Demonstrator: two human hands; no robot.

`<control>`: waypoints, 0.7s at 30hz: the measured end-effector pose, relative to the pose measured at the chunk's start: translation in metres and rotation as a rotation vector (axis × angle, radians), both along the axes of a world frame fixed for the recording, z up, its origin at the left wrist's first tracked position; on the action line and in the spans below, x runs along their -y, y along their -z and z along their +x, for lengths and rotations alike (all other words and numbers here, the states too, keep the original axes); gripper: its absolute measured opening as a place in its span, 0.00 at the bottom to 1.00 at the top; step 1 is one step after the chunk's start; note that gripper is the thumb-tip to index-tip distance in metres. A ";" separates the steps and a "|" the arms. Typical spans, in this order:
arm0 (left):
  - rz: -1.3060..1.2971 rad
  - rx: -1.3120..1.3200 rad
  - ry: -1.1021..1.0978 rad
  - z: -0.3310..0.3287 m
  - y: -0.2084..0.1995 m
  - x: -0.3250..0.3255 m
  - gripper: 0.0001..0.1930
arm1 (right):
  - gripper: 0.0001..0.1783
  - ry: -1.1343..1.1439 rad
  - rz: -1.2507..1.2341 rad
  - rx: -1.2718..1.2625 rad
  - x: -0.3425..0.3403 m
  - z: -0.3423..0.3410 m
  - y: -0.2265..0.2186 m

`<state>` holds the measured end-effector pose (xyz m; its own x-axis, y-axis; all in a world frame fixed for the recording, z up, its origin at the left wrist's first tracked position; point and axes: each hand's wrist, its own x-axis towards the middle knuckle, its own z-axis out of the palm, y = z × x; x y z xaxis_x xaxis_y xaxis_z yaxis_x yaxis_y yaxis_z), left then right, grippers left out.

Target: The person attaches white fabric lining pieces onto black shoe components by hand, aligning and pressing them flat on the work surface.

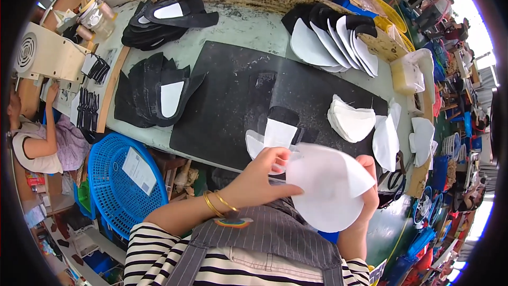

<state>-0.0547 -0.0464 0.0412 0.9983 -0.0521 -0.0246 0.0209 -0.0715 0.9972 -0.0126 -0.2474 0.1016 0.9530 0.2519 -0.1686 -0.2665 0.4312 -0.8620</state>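
In front of my body, a rounded white sheet piece (pixel 328 188) is held up, its right corner folded over. My right hand (pixel 368 193) grips its right side, with part of the fingers hidden behind the sheet. On its left edge rests the thumb of my left hand (pixel 267 175), whose other fingers curl at the sheet's upper left. Just beyond, on a black mat (pixel 222 95), lies a black shoe-upper piece (pixel 284 114) with a white patch (pixel 279 133) on it. A smaller pale piece (pixel 255 143) lies beside that patch.
Black upper pieces (pixel 143 92) with white patches are stacked at left and far left. White-lined pieces (pixel 317 47) fan out at far right. A white stack (pixel 352 119), loose white pieces (pixel 386 140) and scissors (pixel 394 180) lie right. A blue basket (pixel 124 180) stands left, near another person (pixel 45 137).
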 end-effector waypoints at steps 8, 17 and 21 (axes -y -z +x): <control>-0.229 -0.262 -0.246 0.031 0.027 -0.047 0.08 | 0.15 0.100 -0.355 -0.056 -0.033 0.005 0.079; 0.396 -0.024 -0.306 0.059 0.058 -0.070 0.08 | 0.12 0.071 -0.687 0.004 -0.056 0.026 0.119; 0.399 -0.040 -0.291 0.063 0.055 -0.066 0.08 | 0.13 0.060 -0.672 -0.016 -0.050 0.025 0.117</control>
